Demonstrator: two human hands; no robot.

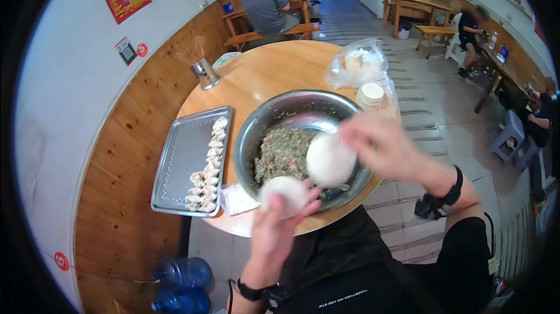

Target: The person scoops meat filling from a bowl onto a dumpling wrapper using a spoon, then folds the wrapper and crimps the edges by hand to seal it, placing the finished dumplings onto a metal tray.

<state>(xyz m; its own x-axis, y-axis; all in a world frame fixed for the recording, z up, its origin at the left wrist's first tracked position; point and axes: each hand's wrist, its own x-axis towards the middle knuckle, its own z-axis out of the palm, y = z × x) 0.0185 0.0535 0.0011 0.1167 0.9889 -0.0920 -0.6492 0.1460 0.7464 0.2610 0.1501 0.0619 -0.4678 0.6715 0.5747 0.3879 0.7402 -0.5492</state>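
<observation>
A round white dumpling wrapper (285, 196) lies across the palm and fingers of my left hand (280, 222), over the near rim of a steel bowl (249, 139). My right hand (376, 143), blurred, grips a second round wrapper (331, 161) by its upper right edge above the bowl. Minced filling with green bits (282, 152) fills the bowl's left part. Part of a utensil (343, 187) shows low in the bowl. Left of the bowl, a metal tray (186, 147) carries folded dumplings (212, 169) along its right side.
A stack of wrappers (372, 94) and a clear plastic bag (356, 62) stand at the right of the round wooden table (262, 64). A steel cup of sticks (204, 73) is at the far left. White paper (238, 199) lies beside the tray. Blue water jugs (183, 272) rest below; other people sit farther off.
</observation>
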